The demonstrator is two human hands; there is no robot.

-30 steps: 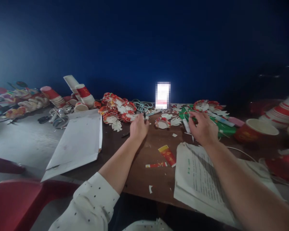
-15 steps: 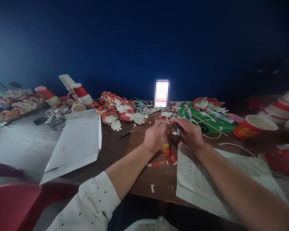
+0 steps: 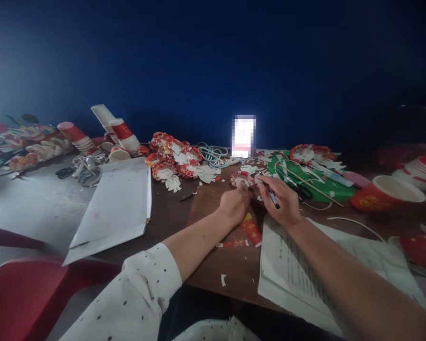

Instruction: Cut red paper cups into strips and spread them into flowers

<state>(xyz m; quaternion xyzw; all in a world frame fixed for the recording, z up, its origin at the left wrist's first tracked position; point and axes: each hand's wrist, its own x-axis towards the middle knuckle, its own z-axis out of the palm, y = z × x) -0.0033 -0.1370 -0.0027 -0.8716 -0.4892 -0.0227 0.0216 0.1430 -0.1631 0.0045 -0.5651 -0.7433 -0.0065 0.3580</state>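
A small round red-and-white paper-cup craft (image 3: 240, 178) lies on the brown table at the middle. My left hand (image 3: 233, 204) is closed at its near edge, the fingers gripping it there; the fingertips are partly hidden. Just to the right, my right hand (image 3: 283, 198) is wrapped round a dark pen (image 3: 271, 196), tilted with its rear end toward me. The pen's tip is hidden behind the fingers. Below my hands lie a red cut paper strip (image 3: 251, 230) and a thinner red strip (image 3: 233, 244).
Several finished-looking red-and-white crafts (image 3: 173, 158) are heaped behind to the left. A white board (image 3: 119, 203) lies left, printed sheets (image 3: 291, 265) right. A red paper cup (image 3: 388, 194) stands at the right, near a green sheet (image 3: 326, 189). A lit, blurred screen (image 3: 244, 136) stands at the back.
The pen has turned and now shows more fully in my right hand. My left hand has drawn back a little, so more of the round craft is visible. The view has shifted slightly.
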